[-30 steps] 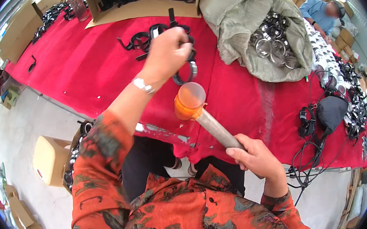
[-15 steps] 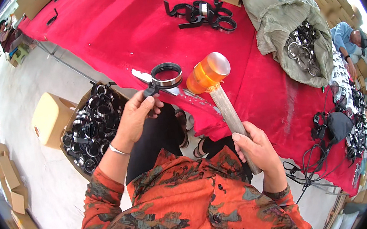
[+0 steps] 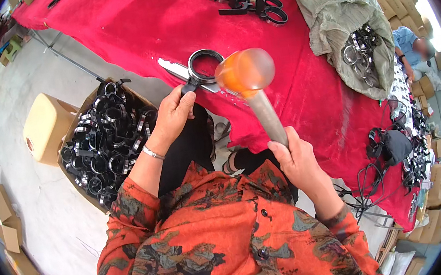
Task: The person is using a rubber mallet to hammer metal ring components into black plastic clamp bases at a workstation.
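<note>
My left hand is closed round the short handle of a black ring clamp with a silver metal band. The ring is at the near edge of the red-covered table, by a flat metal strip. In my right hand is the grey shaft of a mallet with a translucent orange head, slightly smeared by motion. The head is raised just right of the ring and overlaps its right side in view; whether they touch I cannot tell.
A cardboard box of black rings stands on the floor left of me, beside a cream plastic stool. Several black rings lie farther back on the red cloth. A grey-green sack spills more. Black cables hang at right; a person sits beyond.
The ring in my left hand has moved up and slightly right, tilting to face upward more. The mallet is now closer to it, and my right hand has risen. The view has shifted a little.
</note>
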The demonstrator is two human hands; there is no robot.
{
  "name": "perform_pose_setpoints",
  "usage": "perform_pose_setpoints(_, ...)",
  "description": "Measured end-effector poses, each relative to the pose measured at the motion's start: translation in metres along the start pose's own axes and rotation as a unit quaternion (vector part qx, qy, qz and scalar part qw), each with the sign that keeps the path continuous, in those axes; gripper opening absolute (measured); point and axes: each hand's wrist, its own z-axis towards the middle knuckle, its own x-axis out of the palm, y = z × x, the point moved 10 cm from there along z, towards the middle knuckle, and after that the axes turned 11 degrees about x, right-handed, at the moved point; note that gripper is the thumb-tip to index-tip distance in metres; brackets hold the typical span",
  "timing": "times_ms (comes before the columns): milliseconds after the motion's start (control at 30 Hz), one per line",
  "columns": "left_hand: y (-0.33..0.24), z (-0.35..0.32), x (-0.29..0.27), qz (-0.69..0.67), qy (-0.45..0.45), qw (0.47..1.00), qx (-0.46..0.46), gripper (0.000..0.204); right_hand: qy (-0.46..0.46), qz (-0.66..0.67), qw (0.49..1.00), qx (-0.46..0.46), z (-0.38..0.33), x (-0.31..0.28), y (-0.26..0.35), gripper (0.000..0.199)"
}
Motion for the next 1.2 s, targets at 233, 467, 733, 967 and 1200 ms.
perform_pose_setpoints(233, 0.001, -0.007, -0.005, 0.004, -0.011, 1.0, -0.027, 0.031, 0.029, 0.144, 0.989, -0.021, 0.004, -0.029, 0.044, 0.024)
perform_pose_setpoints(467, -0.002, -0.004, 0.002, 0.066, 0.012, 0.998, -0.015, 0.031, 0.057, -0.034, 0.996, -0.064, 0.049, 0.016, 0.071, 0.03)
perform_pose_setpoints(733, -0.005, -0.005, -0.005, 0.07, -0.014, 0.997, -0.015, 0.038, -0.001, 0.127, 0.992, -0.016, 0.057, -0.029, 0.084, 0.025)
perform_pose_setpoints(967, -0.005, -0.004, -0.005, 0.073, 0.015, 0.997, -0.018, 0.032, 0.12, 0.03, 0.98, 0.155, 0.09, -0.013, 0.032, 0.033)
perform_pose_setpoints(1200, -0.011, 0.0, 0.001, 0.05, 0.014, 0.999, 0.005, 0.028, 0.1, 0.189, 0.964, 0.156, 0.061, -0.002, 0.02, 0.032)
